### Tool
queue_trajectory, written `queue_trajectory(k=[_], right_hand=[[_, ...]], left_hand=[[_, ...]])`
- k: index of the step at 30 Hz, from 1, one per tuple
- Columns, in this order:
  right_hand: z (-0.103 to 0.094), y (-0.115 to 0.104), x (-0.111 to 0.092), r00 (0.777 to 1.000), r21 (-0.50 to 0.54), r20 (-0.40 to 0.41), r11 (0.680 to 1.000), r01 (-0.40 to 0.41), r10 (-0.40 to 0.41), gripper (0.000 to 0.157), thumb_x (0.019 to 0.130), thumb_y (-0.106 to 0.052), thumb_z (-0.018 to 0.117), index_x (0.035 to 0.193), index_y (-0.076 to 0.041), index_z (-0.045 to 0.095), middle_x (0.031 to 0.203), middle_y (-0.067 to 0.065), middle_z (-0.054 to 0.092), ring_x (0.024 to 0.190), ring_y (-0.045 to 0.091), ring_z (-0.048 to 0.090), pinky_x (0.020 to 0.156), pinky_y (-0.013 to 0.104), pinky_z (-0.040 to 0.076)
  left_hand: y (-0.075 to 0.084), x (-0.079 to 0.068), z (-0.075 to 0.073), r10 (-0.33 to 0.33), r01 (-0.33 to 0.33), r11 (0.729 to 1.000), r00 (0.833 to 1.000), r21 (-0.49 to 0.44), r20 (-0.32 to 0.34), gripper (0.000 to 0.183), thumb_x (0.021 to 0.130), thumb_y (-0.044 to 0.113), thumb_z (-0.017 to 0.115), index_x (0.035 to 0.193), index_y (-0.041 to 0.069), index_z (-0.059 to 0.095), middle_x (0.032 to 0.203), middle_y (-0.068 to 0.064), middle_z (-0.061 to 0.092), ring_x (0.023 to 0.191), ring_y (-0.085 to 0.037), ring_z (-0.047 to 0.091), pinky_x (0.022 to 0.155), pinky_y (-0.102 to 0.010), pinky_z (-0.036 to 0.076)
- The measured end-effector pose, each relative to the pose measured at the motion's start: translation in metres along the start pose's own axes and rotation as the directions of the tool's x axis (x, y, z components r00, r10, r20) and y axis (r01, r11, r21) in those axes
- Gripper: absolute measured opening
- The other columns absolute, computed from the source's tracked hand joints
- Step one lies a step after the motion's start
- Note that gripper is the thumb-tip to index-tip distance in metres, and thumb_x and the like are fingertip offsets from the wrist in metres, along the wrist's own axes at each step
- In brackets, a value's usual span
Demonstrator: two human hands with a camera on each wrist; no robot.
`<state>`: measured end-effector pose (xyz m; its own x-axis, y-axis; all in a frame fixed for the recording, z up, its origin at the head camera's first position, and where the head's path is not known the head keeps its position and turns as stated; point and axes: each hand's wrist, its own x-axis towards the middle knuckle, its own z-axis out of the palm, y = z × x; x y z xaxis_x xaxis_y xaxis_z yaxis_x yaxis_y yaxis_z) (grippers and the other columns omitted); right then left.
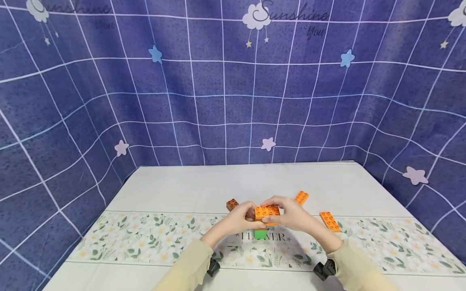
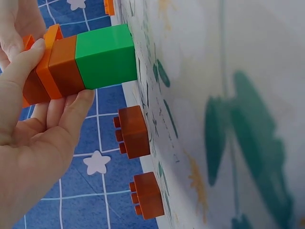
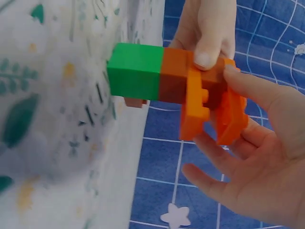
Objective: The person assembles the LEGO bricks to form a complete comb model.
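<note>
I see left hand [image 1: 236,220], right hand [image 1: 291,214] clamping stacked bricks [image 2: 64,69];
floral tablecloth [image 1: 153,240], "FL…WER" part-hidden; at 12 o'clock, blue curtain [image 1: 236,109] reading "Sunshine You".

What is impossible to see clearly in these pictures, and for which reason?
Head view: part of the printed word, behind the green block.
Left wrist view: much of the top orange plate, covered by the left hand.
Left wrist view: an orange block, cut off by the top edge.
Right wrist view: most of a brown block, behind the green block.
</note>
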<state>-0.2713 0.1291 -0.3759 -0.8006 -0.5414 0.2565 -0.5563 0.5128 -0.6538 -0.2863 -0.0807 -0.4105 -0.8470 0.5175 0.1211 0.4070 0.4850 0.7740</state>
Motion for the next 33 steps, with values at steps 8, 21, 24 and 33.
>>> queue_trajectory(k=[8, 21, 24, 33], right_hand=[[0.007, 0.005, -0.003, 1.0, 0.103, -0.016, 0.994, -0.021, 0.023, 0.037, 0.083, -0.028, 0.071, 0.115, -0.01, 0.062, 0.101, 0.0, 0.064, 0.088, 0.013, 0.059, 0.08, 0.033, 0.051], [0.009, 0.011, -0.004, 0.999, 0.144, -0.026, 0.989, -0.018, 0.022, 0.039, 0.084, -0.03, 0.07, 0.117, -0.01, 0.062, 0.1, 0.004, 0.064, 0.083, 0.011, 0.059, 0.071, 0.027, 0.052], [0.011, 0.014, -0.003, 0.999, 0.178, -0.025, 0.984, -0.023, 0.028, 0.04, 0.084, -0.03, 0.07, 0.117, -0.01, 0.061, 0.099, 0.005, 0.063, 0.08, 0.011, 0.059, 0.066, 0.025, 0.053], [0.016, 0.019, -0.003, 0.999, 0.235, -0.016, 0.972, -0.028, 0.033, 0.038, 0.085, -0.026, 0.07, 0.117, -0.01, 0.059, 0.102, 0.009, 0.059, 0.078, 0.013, 0.059, 0.064, 0.025, 0.054]], left_hand=[[0.001, 0.0, 0.001, -0.016, 0.016, 0.999, 1.0, -0.04, 0.006, 0.032, 0.078, 0.029, 0.077, 0.097, 0.013, 0.056, 0.087, 0.003, 0.06, 0.077, -0.008, 0.055, 0.071, -0.019, 0.05], [0.001, 0.001, 0.0, -0.036, 0.036, 0.998, 0.999, -0.044, 0.011, 0.036, 0.078, 0.029, 0.077, 0.096, 0.012, 0.052, 0.09, 0.002, 0.061, 0.079, -0.009, 0.057, 0.072, -0.019, 0.05], [0.001, 0.001, 0.0, -0.037, 0.037, 0.999, 0.999, -0.026, 0.011, 0.034, 0.078, 0.029, 0.077, 0.095, 0.013, 0.052, 0.089, 0.003, 0.06, 0.079, -0.009, 0.057, 0.072, -0.019, 0.05], [0.001, 0.0, 0.0, -0.043, 0.043, 0.999, 0.999, -0.008, 0.005, 0.034, 0.078, 0.03, 0.077, 0.094, 0.013, 0.052, 0.087, 0.004, 0.06, 0.078, -0.008, 0.056, 0.071, -0.02, 0.05]])
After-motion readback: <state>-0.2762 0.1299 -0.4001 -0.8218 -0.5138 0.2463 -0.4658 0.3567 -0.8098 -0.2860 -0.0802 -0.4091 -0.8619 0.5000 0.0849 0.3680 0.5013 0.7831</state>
